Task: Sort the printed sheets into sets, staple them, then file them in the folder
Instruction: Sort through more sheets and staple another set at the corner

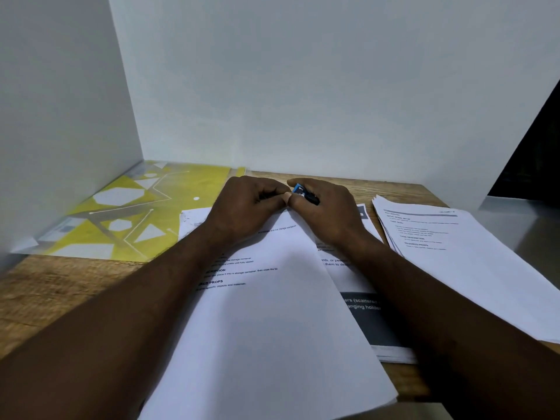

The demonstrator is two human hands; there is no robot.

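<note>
The left hand (250, 204) has its fingers curled at the far corner of the set of sheets (272, 328) in the middle of the table, its thumb tip down on the paper and touching the right thumb; what lies under its curled fingers is hidden, so I cannot tell whether it truly pinches anything. The right hand (328, 209) grips a small blue and black stapler (299, 189), which shows between the two hands just above that same corner. At far left a yellow folder (136, 213) with white shapes lies flat and closed on the wooden table (60, 286), tucked into the corner of the white partition (60, 101). Just beside it, in the middle, the set of sheets runs toward the person, its top page blank side up with lines of print showing at its left edge. Under it lies a further pile (368, 313) with a dark grey band. To the right, apart from these, sits a fanned stack of printed sheets (454, 253).
</note>
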